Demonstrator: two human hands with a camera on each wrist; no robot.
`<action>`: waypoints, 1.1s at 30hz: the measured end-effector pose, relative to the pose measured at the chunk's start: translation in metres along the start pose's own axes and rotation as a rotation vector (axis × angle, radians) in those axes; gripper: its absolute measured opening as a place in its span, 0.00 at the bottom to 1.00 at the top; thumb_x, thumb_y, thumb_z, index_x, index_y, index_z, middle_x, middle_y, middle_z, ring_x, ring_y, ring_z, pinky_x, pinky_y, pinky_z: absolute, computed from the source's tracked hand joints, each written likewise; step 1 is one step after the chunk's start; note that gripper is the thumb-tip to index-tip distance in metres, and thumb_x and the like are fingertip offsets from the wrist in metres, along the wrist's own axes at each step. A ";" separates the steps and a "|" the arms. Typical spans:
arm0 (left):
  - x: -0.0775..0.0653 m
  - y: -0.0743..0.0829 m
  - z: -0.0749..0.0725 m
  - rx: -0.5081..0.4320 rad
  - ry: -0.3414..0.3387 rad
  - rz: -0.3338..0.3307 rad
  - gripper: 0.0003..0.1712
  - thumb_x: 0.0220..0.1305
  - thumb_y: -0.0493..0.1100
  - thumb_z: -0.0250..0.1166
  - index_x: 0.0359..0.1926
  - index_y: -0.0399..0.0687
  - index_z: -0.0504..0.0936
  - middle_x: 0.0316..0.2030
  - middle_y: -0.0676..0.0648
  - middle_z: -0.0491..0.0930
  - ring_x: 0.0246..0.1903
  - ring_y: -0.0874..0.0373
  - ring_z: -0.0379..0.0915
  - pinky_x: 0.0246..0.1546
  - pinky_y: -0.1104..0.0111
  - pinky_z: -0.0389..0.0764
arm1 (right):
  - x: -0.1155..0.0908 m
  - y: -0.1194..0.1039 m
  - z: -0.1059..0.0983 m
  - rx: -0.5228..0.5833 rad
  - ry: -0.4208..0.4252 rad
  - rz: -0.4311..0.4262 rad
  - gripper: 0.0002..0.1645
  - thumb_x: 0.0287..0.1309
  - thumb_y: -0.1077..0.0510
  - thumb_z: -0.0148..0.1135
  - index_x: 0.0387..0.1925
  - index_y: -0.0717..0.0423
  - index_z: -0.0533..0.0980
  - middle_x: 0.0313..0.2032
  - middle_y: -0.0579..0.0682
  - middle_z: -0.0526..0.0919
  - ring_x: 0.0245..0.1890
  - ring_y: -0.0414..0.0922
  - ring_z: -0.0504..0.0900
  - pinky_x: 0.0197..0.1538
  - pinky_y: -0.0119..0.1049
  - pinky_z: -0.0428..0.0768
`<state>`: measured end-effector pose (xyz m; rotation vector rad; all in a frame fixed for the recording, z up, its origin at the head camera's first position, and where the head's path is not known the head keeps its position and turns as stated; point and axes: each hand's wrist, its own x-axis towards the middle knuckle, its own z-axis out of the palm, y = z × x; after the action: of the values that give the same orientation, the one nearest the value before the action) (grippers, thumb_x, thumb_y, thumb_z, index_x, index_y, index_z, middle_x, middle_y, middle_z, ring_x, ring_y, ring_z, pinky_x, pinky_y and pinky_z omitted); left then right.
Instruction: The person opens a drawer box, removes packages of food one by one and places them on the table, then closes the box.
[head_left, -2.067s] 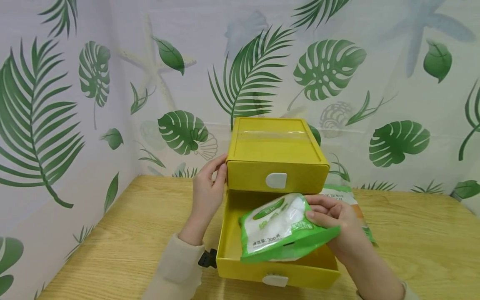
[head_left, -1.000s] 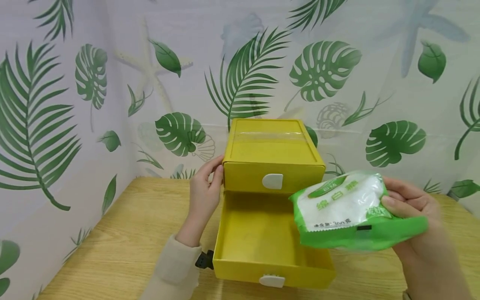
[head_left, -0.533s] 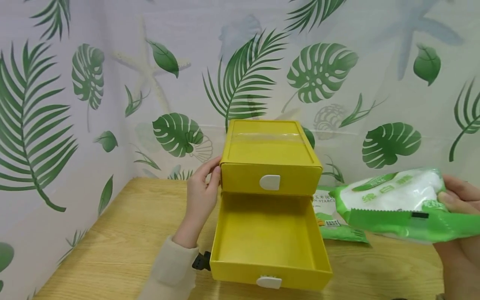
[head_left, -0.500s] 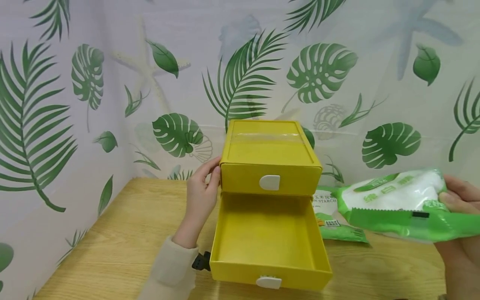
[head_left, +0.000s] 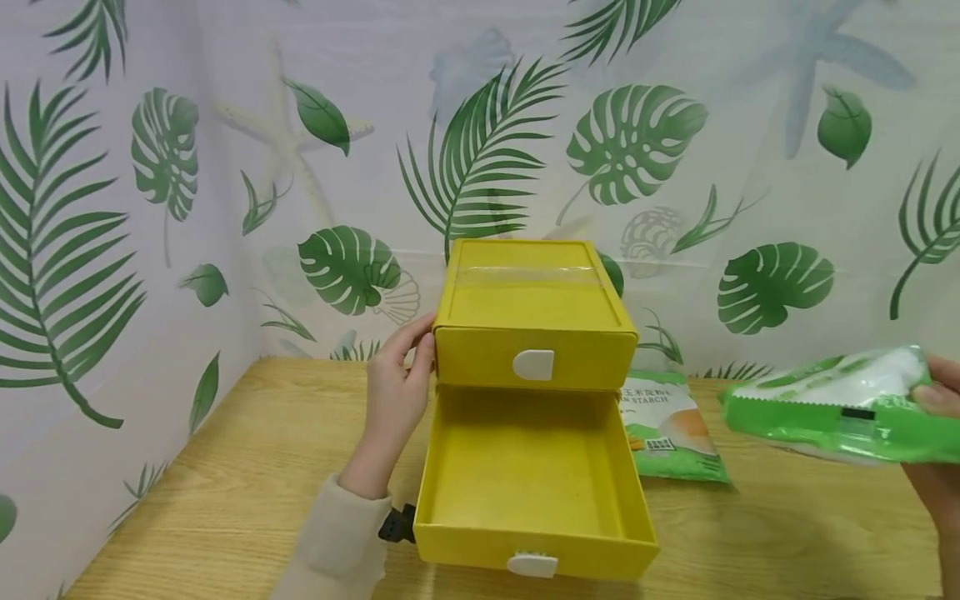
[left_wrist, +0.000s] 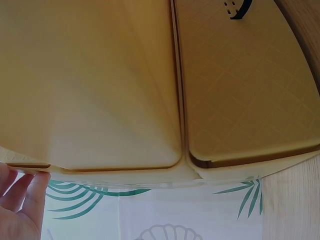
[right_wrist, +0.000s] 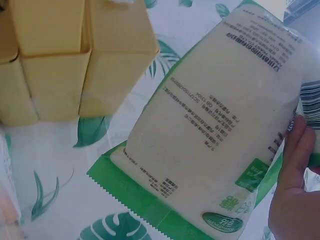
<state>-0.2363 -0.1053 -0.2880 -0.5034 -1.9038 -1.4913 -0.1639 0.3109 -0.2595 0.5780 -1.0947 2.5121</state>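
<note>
A yellow two-drawer box [head_left: 536, 300] stands mid-table in the head view, its upper drawer in and its lower drawer [head_left: 532, 537] pulled far out. My left hand [head_left: 397, 383] rests its fingertips and thumb against the box's upper left side; the left wrist view shows these fingers [left_wrist: 35, 200] at the box's edge. At the far right, my right hand [head_left: 943, 396] grips a green-and-white bag of sugar [head_left: 840, 408], lifted above the table and partly cut off by the frame. In the right wrist view the bag's printed back [right_wrist: 210, 120] shows, fingers at its side.
Behind and right of the drawer lies a bag of starch [head_left: 671, 425], partly hidden by the box. A small black piece [head_left: 397, 525] juts from the drawer's left side. A leaf-patterned cloth [head_left: 480, 150] hangs behind the wooden table [head_left: 262, 475].
My right hand has carried the sugar bag from over the lower drawer out to the far right, uncovering the drawer and the starch bag. My left hand stays at the box's side.
</note>
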 end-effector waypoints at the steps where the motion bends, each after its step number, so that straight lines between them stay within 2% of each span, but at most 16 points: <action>1: 0.000 0.000 0.000 0.006 0.002 0.002 0.15 0.63 0.34 0.52 0.50 0.34 0.74 0.45 0.40 0.75 0.40 0.52 0.72 0.30 0.64 0.80 | 0.000 -0.001 -0.003 -0.018 0.007 0.001 0.27 0.58 0.77 0.25 0.41 0.73 0.75 0.28 0.63 0.81 0.24 0.49 0.81 0.24 0.35 0.80; 4: 0.000 -0.001 -0.001 0.018 0.006 -0.006 0.15 0.63 0.34 0.52 0.50 0.35 0.74 0.45 0.41 0.75 0.41 0.54 0.72 0.31 0.66 0.80 | -0.001 -0.001 -0.010 -0.056 -0.006 -0.016 0.25 0.59 0.78 0.28 0.44 0.72 0.74 0.30 0.62 0.81 0.26 0.49 0.81 0.26 0.34 0.80; 8: 0.001 -0.001 -0.002 0.020 0.017 -0.014 0.15 0.63 0.34 0.52 0.50 0.35 0.75 0.45 0.41 0.76 0.41 0.55 0.72 0.31 0.67 0.80 | 0.003 0.001 -0.014 -0.094 -0.090 -0.040 0.26 0.59 0.79 0.28 0.45 0.73 0.73 0.29 0.61 0.81 0.24 0.48 0.81 0.25 0.32 0.80; 14: 0.000 -0.001 -0.001 0.014 0.020 -0.007 0.15 0.63 0.34 0.52 0.50 0.34 0.74 0.45 0.41 0.75 0.41 0.53 0.72 0.31 0.66 0.80 | 0.007 0.003 -0.020 -0.226 -0.083 -0.080 0.25 0.54 0.83 0.32 0.39 0.73 0.76 0.27 0.60 0.82 0.21 0.45 0.81 0.21 0.30 0.79; 22: -0.001 0.001 0.002 0.002 0.012 -0.014 0.15 0.63 0.33 0.52 0.50 0.34 0.74 0.45 0.41 0.76 0.41 0.54 0.72 0.32 0.65 0.80 | 0.004 0.000 -0.033 -0.341 -0.189 -0.036 0.27 0.53 0.84 0.32 0.41 0.70 0.76 0.31 0.57 0.82 0.25 0.44 0.82 0.24 0.29 0.79; 25: -0.001 0.001 0.003 0.002 0.009 -0.008 0.15 0.63 0.33 0.52 0.50 0.34 0.74 0.45 0.40 0.76 0.41 0.54 0.72 0.32 0.65 0.80 | 0.007 -0.001 -0.050 -0.400 -0.201 0.014 0.27 0.52 0.84 0.33 0.42 0.68 0.77 0.31 0.56 0.82 0.25 0.44 0.82 0.24 0.29 0.79; 26: -0.001 0.001 0.003 0.002 0.007 -0.010 0.15 0.63 0.33 0.52 0.50 0.34 0.74 0.45 0.41 0.76 0.41 0.54 0.72 0.32 0.65 0.80 | 0.010 0.000 -0.064 -0.427 -0.226 0.023 0.28 0.52 0.85 0.34 0.43 0.67 0.76 0.32 0.56 0.82 0.26 0.44 0.82 0.25 0.29 0.79; 31: -0.001 0.000 0.003 -0.002 0.005 -0.023 0.15 0.63 0.34 0.51 0.50 0.35 0.74 0.45 0.41 0.75 0.41 0.55 0.72 0.32 0.67 0.79 | 0.024 0.006 -0.129 -0.573 -0.171 0.113 0.23 0.54 0.81 0.43 0.47 0.65 0.75 0.35 0.53 0.82 0.30 0.45 0.82 0.26 0.33 0.79; 33: -0.002 0.000 0.002 0.001 0.006 -0.026 0.15 0.63 0.34 0.51 0.50 0.35 0.74 0.45 0.41 0.76 0.41 0.55 0.72 0.32 0.67 0.79 | 0.025 0.008 -0.137 -0.626 -0.120 0.152 0.22 0.55 0.78 0.46 0.47 0.61 0.76 0.35 0.52 0.82 0.29 0.44 0.82 0.26 0.33 0.80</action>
<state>-0.2358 -0.1029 -0.2895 -0.4749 -1.9129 -1.5073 -0.2202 0.4118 -0.3369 0.4747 -1.9184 2.0842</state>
